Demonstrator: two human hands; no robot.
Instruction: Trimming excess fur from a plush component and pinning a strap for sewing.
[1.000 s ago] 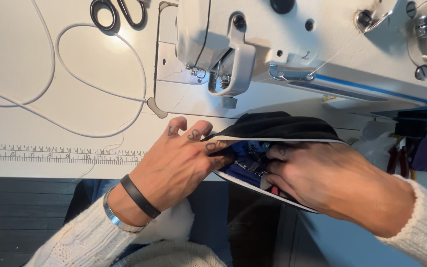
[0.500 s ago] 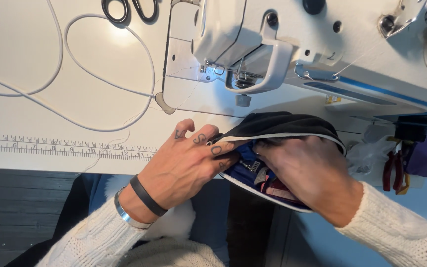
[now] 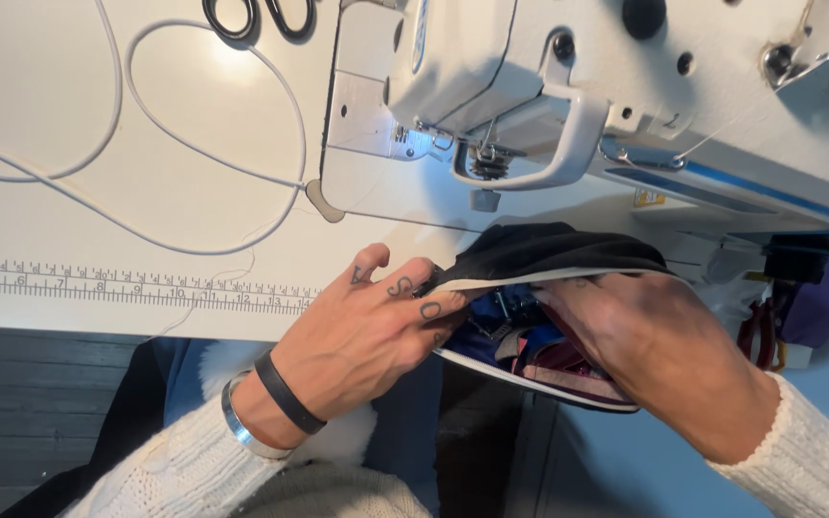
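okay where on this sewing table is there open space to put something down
One free patch lies on the white table at far left, above the ruler strip, among the loops of white cord. Another small one sits inside the cord loop below the scissors. It is crowded by the sewing machine, where the left hand and right hand hold the black pouch.
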